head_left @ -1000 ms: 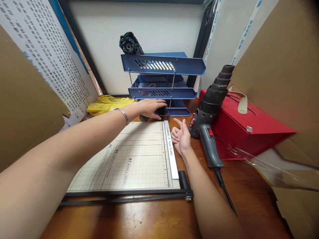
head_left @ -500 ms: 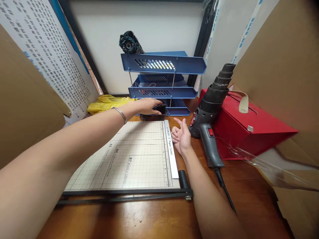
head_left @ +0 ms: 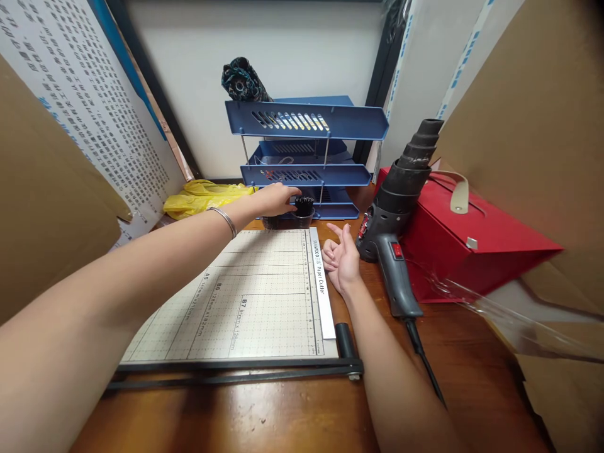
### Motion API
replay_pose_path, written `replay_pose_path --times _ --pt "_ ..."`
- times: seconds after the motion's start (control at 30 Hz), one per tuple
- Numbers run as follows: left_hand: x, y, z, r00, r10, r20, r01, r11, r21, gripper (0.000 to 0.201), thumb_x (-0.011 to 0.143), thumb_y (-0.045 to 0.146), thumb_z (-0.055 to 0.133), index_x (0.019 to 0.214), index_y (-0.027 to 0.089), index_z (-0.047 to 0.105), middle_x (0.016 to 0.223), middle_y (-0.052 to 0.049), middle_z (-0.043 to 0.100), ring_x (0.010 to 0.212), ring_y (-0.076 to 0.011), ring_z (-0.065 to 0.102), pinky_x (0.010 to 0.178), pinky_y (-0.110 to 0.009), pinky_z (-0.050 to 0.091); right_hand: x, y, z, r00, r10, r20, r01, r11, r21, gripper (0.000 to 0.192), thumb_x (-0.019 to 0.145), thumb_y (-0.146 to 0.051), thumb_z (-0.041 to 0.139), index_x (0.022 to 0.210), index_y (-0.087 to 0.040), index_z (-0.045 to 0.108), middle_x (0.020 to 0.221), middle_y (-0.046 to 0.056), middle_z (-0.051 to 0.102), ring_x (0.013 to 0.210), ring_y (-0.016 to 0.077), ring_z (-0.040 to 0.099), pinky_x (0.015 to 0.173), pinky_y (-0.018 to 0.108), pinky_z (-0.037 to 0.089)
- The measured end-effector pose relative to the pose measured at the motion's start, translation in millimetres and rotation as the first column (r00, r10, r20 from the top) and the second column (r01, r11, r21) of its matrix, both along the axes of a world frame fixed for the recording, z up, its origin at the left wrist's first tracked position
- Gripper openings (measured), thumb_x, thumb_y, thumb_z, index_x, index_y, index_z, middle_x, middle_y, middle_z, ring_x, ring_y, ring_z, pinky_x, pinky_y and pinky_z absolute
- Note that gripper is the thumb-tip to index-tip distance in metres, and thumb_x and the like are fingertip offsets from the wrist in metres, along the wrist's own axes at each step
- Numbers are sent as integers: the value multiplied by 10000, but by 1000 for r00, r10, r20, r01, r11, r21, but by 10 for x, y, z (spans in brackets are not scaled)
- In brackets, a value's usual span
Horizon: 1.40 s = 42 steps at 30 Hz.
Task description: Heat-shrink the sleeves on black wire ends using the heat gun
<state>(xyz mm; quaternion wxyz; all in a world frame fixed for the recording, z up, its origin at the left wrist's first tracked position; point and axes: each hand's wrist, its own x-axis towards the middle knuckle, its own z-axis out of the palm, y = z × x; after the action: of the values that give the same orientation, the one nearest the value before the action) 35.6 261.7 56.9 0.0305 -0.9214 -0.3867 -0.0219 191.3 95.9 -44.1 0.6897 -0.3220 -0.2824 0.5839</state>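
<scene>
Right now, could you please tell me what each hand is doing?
Left hand: fingers loosely open, reaching to the small black cup; a grip cannot be told.
Right hand: half open, empty, resting beside the paper cutter.

Bright, even indoor light falls from above. The glossy wooden surface (head_left: 472,358) carries soft glare at the near edge and faint shadows under the paper cutter (head_left: 245,302). The centre is sharp. The wide lens bends and stretches the edges, and the near left forearm (head_left: 70,340) looks oversized and slightly soft.
</scene>
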Motion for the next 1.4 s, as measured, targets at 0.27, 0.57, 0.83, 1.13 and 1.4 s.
replay_pose_path --times 0.27,0.57,0.83,1.13,1.4 --pt "13 -52 -22 991 -13 132 22 997 -68 514 881 254 575 1385 160 613 1041 -99 777 941 -238 700 847 -329 481 6 3 4 1000 3 5 -3 1000 -6 636 798 -757 624 1139 -229 528 481 -133 365 382 46 132 383 182 61" --pt "126 -67 138 990 -28 139 42 994 -100 561 831 160 559 1389 153 621 1010 -105 761 898 -236 682 827 -330 490 2 -2 -1 1000 1 2 -1 1000 0 607 812 -734 624 1137 -229 534 484 -129 369 385 46 132 391 188 59" --pt "380 -83 134 988 27 150 -22 999 -36 467 875 380 648 1281 153 693 1053 -120 753 1017 -271 672 917 -359 487 -8 -11 18 1000 -4 12 4 1000 -3 619 796 -744 634 1129 -231 539 480 -130 359 388 47 127 394 190 55" --pt "-48 -77 186 980 104 171 -119 989 83 343 931 434 557 1067 205 774 981 -114 764 979 -279 683 860 -385 486 -8 -19 35 1000 -2 16 2 1000 -12 608 791 -746 640 1101 -229 556 481 -127 353 385 49 134 392 194 59" --pt "-433 -252 -53 975 170 142 -190 972 138 552 924 595 544 1271 182 659 1255 -149 686 1153 -330 582 966 -420 457 -18 -36 38 1000 -3 19 3 1000 -5 587 797 -727 647 1084 -221 573 477 -128 344 385 48 138 394 197 58"
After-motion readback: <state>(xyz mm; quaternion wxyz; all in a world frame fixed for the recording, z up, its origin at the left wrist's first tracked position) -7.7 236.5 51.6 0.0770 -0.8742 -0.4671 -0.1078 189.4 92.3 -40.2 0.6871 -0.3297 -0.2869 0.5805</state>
